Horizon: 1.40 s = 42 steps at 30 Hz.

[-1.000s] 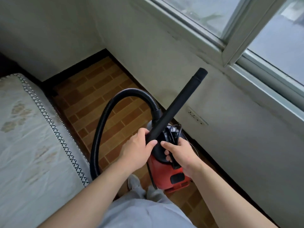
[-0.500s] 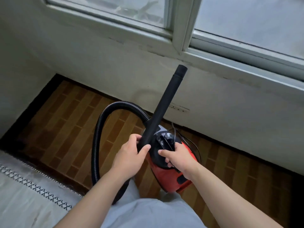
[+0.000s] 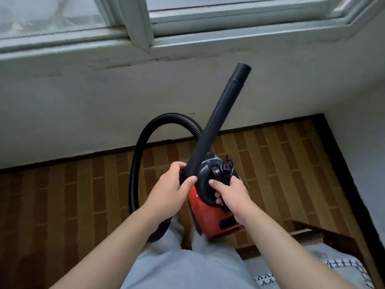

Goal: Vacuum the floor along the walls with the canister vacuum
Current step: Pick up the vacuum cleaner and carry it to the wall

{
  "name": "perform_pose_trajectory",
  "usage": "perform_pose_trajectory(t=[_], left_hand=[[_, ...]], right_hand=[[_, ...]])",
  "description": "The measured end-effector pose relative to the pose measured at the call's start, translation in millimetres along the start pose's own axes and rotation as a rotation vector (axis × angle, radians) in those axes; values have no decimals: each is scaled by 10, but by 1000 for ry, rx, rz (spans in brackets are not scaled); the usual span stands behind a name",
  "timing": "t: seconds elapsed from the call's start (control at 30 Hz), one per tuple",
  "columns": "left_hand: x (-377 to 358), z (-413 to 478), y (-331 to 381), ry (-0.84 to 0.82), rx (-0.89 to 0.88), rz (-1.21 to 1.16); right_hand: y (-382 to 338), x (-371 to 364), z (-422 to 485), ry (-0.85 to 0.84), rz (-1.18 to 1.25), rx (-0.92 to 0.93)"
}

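Note:
A red canister vacuum (image 3: 210, 217) with a black top hangs in front of my legs above the brown tiled floor (image 3: 73, 195). My right hand (image 3: 231, 197) grips its black carry handle, with a bundled cord beside the fingers. My left hand (image 3: 170, 192) holds the lower end of the black wand (image 3: 218, 119), which points up and away toward the wall. The ribbed black hose (image 3: 141, 155) loops out to the left and back down behind my left arm.
A white wall (image 3: 83, 113) with a dark skirting runs across ahead, under a window frame (image 3: 137, 24). Another wall (image 3: 362, 126) closes the corner at right. A wooden bed frame (image 3: 325, 232) with patterned cover (image 3: 341, 268) sits at lower right.
The view has swung right along the window wall, from the left corner to the right corner. Both hands keep the same hold on wand and vacuum.

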<state>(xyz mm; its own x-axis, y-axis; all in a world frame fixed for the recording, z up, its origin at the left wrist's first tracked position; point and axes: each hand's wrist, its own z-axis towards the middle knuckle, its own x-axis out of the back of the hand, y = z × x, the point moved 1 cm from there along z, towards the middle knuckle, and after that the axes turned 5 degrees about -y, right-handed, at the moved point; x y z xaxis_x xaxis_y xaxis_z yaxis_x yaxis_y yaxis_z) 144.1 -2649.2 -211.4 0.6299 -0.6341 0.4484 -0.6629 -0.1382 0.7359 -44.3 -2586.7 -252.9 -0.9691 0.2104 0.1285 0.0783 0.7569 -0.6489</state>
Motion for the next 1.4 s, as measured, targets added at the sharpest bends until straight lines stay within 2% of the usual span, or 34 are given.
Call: perform_pose_trajectory(t=[0.37,0.63,0.97,1.17,1.4], left_hand=[[-707,367,528,-211,-195,280],[-706,645,708,-408,-356,357],[-511,1073,249,-771,-468,461],[-601,1189,-132,-865,-456,477],[-991,1365,-659,-976,-412,505]], right_hand=[[669,472,-179,209,406,-18],[773,378,-156,433,586,-46],[871,-385,77,713,892,-132],[1054,-836,98,810,1096,-211],[1655,-1202,410,836,1257,-317]])
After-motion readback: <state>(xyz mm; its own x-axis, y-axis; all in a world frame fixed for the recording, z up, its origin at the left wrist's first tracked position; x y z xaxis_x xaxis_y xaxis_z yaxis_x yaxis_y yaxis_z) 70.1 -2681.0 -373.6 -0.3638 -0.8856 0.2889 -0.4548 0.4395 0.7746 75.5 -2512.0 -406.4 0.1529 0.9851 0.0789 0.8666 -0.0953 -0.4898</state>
